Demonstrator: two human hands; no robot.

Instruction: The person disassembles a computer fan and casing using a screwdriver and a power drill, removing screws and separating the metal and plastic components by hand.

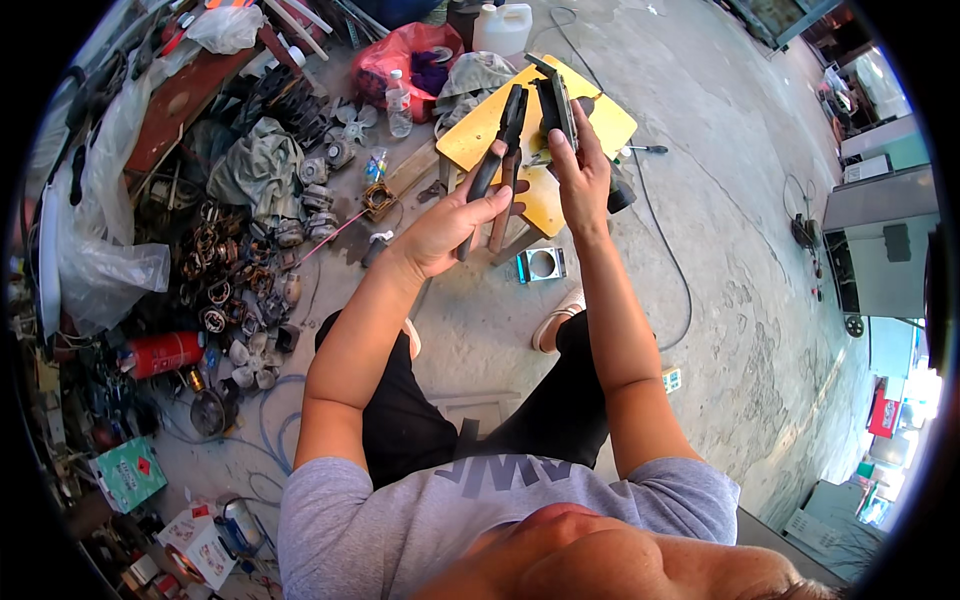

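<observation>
My left hand (452,228) is closed round the handles of dark pliers (512,115), whose head points away from me over a yellow stool top (605,120). In my right hand (582,178) is a dark, flat, frame-like part (555,105), held upright on edge just right of the pliers' head. A small gap shows between pliers and part. The far side of the part, and some of my fingers behind it, are hidden. A dark round piece (620,195) sits beside my right wrist, at the stool's edge.
Motor parts and copper coils (215,260) heap on the left floor, with a red cylinder (163,354). A clear bottle (398,105), red bag (400,60) and white jug (502,30) stand behind. A square frame (541,264) lies between my feet; a cable (665,230) curves right.
</observation>
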